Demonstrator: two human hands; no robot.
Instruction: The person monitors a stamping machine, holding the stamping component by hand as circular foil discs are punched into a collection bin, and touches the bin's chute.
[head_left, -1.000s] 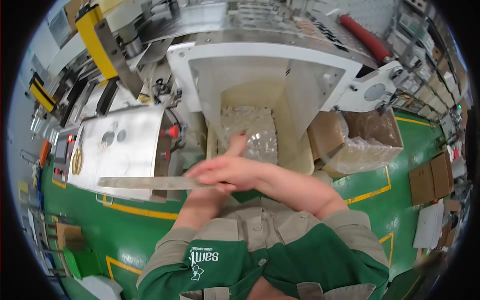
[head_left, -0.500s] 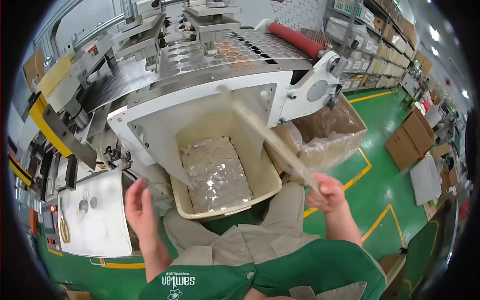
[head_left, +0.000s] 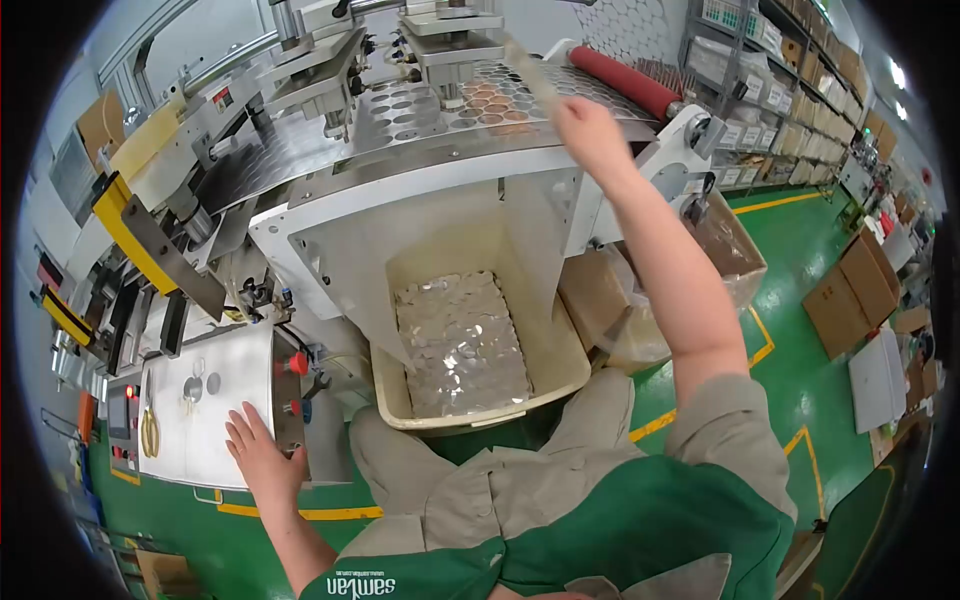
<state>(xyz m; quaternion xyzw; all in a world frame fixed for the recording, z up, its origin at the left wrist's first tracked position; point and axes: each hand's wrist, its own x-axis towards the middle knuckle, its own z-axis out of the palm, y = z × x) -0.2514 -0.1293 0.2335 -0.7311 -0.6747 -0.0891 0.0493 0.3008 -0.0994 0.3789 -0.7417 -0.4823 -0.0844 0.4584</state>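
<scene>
My right hand is closed around one end of a long, thin beige stick, blurred by motion. The stick points up and away over the sheet with round cut-outs on the machine bed. My left hand has its fingers spread, over the near right corner of a white-topped panel. On that panel lie scissors with yellow handles and a couple of small discs. Between my knees, a cream bin holds a heap of shiny thin round pieces.
Press heads hang above the sheet, beside a red roller. Red buttons stick out of the panel's side. A lined cardboard box stands right of the bin. Shelves and cartons are farther right.
My right hand has swung up and forward with the stick, from beside my lap to the machine bed's edge. My left hand has lowered onto the white panel's corner, fingers spreading.
</scene>
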